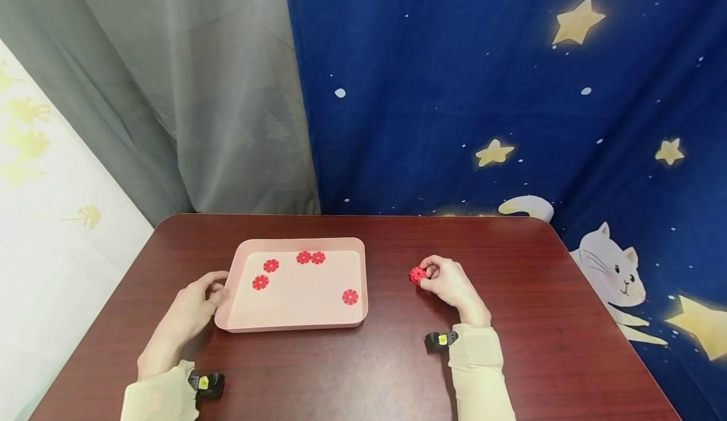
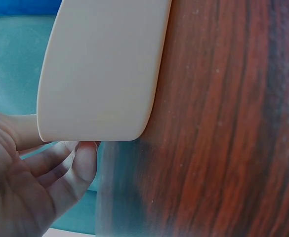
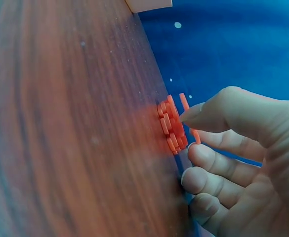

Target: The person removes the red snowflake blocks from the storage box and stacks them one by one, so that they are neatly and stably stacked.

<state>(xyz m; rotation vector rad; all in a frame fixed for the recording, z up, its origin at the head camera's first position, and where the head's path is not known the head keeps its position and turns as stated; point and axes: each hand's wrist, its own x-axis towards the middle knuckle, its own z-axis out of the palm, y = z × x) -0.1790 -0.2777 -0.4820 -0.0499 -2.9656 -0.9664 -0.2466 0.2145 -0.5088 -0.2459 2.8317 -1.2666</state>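
Note:
A pink tray (image 1: 289,328) holds several flat, notched red discs, including a single disc (image 1: 349,296) near its right side. My left hand (image 1: 190,310) grips the tray's left side; in the left wrist view its bent fingers meet the end of the tray wall (image 2: 102,74). To the right of the tray, my right hand (image 1: 454,285) pinches a thin red disc (image 3: 196,136) between thumb and fingers. Right against it is a small stack of red discs (image 3: 171,126) at table level, with the thumb tip touching or nearly touching it. Part of the pinched disc is hidden behind the thumb.
The dark red wooden table (image 1: 341,377) extends around the tray and both hands. Behind its back edge hang a grey curtain (image 1: 244,93) and a blue curtain (image 1: 397,93) with stars. Black wrist devices are strapped to both sleeves.

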